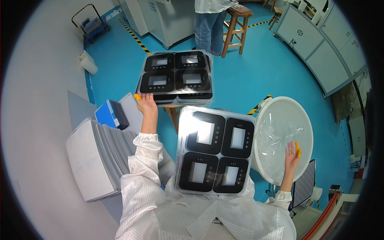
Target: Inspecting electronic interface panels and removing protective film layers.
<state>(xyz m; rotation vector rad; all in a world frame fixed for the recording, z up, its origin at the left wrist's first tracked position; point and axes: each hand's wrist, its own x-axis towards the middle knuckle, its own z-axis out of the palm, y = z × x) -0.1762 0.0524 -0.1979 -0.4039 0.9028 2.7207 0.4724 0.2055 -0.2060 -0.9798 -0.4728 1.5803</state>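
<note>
On my lap lies a stack of clear sheets with black panels [236,138], each panel having a pale window and small round marks. A second stack of the same panel sheets [176,76] rests ahead on a wooden stool. My left hand [147,105], a yellow finger cot on its thumb, has its fingers stretched out at that stack's near left edge; whether they touch it I cannot tell. My right hand [293,156] hangs over a round white bin [306,120], fingers apart and nothing held, with yellow cots on two digits. Crumpled clear film [276,140] lies in the bin.
To my left stand a thick pile of white sheets [86,160] and a blue box [107,115]. Farther off are a person [210,28], a wooden stool [237,24], grey cabinets [300,30] and a trolley [94,26]. White rolls [89,64] lie by the wall.
</note>
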